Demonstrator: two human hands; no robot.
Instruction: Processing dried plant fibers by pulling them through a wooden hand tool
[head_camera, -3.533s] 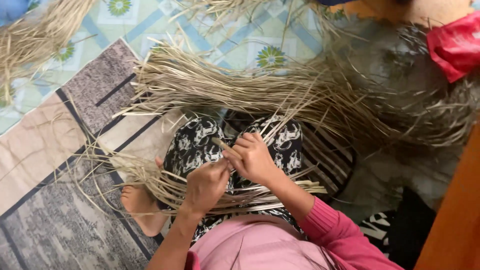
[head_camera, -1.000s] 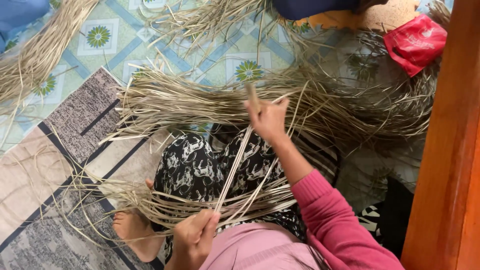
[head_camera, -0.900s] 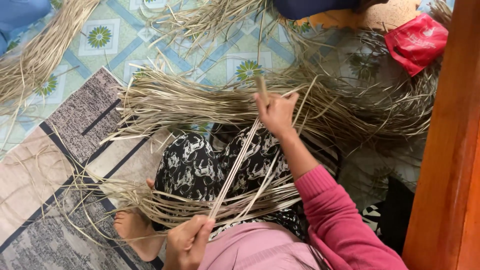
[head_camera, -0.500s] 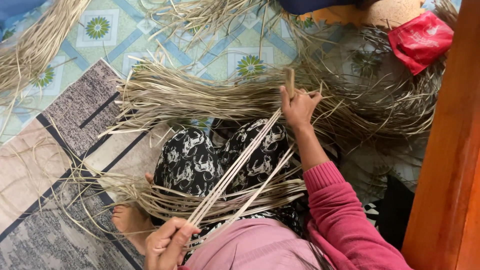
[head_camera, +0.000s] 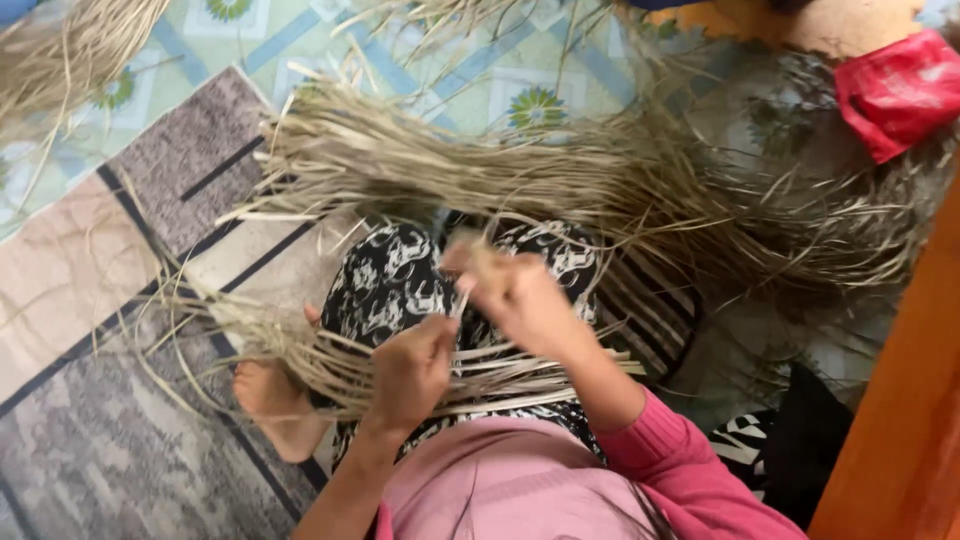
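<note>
Both hands' fingers pinch together on dry straw strips (head_camera: 520, 365) over the lap: left hand (head_camera: 412, 370), right hand (head_camera: 520, 300)

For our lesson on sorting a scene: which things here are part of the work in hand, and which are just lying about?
In the work:
left hand
right hand
dried straw strips across the lap
big straw bundle in front

Lying about:
red bag
patterned rug
wooden board
</note>
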